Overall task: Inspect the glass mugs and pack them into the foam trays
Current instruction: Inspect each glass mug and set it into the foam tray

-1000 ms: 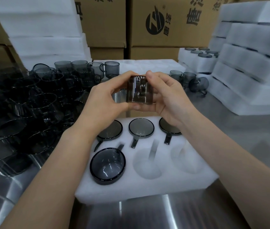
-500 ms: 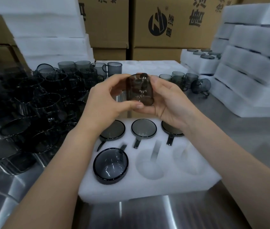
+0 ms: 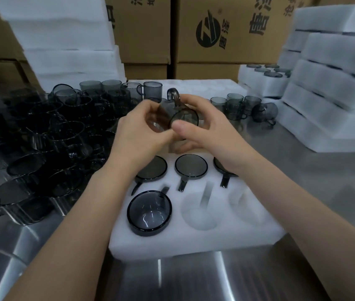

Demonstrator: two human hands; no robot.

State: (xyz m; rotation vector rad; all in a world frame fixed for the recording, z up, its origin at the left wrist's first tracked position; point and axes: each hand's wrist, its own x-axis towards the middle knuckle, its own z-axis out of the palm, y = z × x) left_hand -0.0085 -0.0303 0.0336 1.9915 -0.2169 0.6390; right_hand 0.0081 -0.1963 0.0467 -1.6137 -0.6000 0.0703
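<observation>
Over the last half second the mug point(image 3: 173, 115) has been turned. Its handle, which faced me, now stands up on top, and one round end faces the camera.

Head view: my only feed. The left hand point(image 3: 142, 135) grips the mug's left side, with the fingers curled over it and the thumb low on the near side. The right hand point(image 3: 211, 131) holds the right side, with the thumb laid across the near rim and the fingers behind the glass. The mug hangs in the air above the far edge of the tray point(image 3: 194, 242) and touches only the two hands.

The tray lies on the steel table point(image 3: 313, 174), just in front of the person. Its far row holds three mugs point(image 3: 191, 165), their handles set in slots that point toward me. The right wrist partly covers the right one. In the near row the left pocket holds a fourth mug point(image 3: 149, 210), while the middle pocket point(image 3: 200, 213) and the right pocket point(image 3: 246, 207) show bare foam.

A heap of dark mugs point(image 3: 48, 135) crowds the table to the left of the tray, several of them on their sides. Beyond the right hand stands a small cluster point(image 3: 237, 104), with one mug tipped over beside it. White foam stacks point(image 3: 328, 83) rise at the right, and more stand at the far left. Printed boxes point(image 3: 226, 29) line the back.
</observation>
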